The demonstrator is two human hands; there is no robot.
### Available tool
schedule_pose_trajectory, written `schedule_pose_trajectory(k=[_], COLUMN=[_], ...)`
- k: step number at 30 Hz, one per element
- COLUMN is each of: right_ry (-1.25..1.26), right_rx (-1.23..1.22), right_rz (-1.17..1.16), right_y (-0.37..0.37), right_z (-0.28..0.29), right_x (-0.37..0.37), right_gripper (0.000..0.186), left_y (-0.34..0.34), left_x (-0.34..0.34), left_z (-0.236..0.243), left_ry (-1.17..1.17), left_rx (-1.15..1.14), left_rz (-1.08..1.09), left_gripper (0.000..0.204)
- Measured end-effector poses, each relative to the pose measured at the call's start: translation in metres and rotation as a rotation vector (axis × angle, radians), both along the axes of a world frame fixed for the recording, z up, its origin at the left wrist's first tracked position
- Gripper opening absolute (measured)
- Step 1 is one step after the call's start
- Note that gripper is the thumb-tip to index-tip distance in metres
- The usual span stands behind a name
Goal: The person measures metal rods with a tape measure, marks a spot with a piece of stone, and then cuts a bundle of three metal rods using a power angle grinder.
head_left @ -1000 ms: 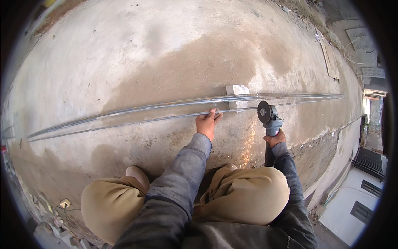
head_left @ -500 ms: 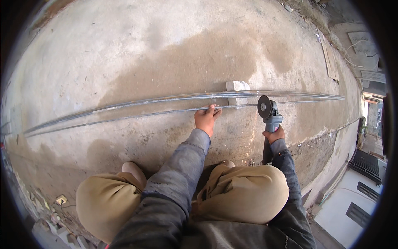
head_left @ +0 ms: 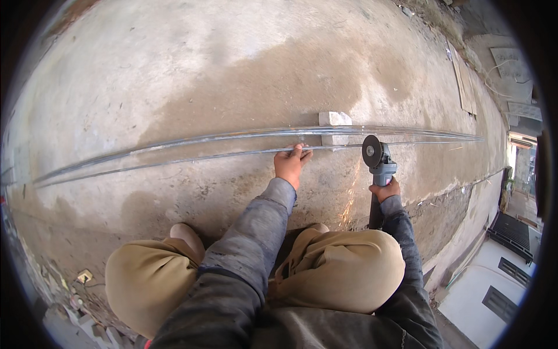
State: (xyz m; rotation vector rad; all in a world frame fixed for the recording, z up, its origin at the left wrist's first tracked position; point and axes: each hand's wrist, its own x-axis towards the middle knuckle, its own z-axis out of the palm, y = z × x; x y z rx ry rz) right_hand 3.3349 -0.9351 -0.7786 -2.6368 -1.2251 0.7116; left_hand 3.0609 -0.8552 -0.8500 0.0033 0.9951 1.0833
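1. A pinkish mark (head_left: 389, 181) shows on the grey body of the angle grinder (head_left: 382, 169), right of the frame's centre; it is too small to read.
2. The right hand (head_left: 386, 190) is wrapped around that body, with the dark disc (head_left: 372, 151) facing up at the top.
3. The left hand (head_left: 289, 165), near the centre, has thumb and fingers pinched on a single thin rod (head_left: 174, 167).
4. This rod runs from the left of the frame past the near end of a pale block (head_left: 336, 118) and behind the disc — the exact point of contact is hidden.
5. Orange sparks (head_left: 350, 202) stream from below the disc toward the lower middle, near the right knee (head_left: 354, 264).
6. Just above the single rod, a bundle of rods (head_left: 232, 135) crosses over the block; the bundle and the rod draw close together at far left and far right.
7. Concrete ground (head_left: 192, 64) stretches from the bundle to the top of the frame, darker in a broad brown patch — a flat board (head_left: 462, 81) lies along its edge at upper right.
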Motion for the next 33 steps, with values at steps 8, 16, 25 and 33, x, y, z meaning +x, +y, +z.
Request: schedule_pose_trajectory(k=[8,16,25,33], right_ry=[0.012,0.054,0.029,-0.005], right_rx=[0.009,0.008,0.018,-0.039], right_rz=[-0.01,-0.035,-0.011,-0.013], right_y=[0.008,0.012,0.003,0.003], right_z=[0.005,0.006,-0.005,-0.001], right_x=[-0.006,-0.011,0.001,-0.002], right_gripper=[0.051,0.051,0.051,0.052], left_y=[0.0,0.0,0.0,0.001], left_x=[-0.002,-0.002,0.0,0.0], left_z=[0.0,-0.001,-0.002,0.0], left_ry=[0.012,0.005,0.0,0.007], left_rx=[-0.014,-0.012,-0.014,-0.039], left_rz=[-0.008,-0.003,0.0,0.004], left_gripper=[0.018,0.019,0.019,0.018])
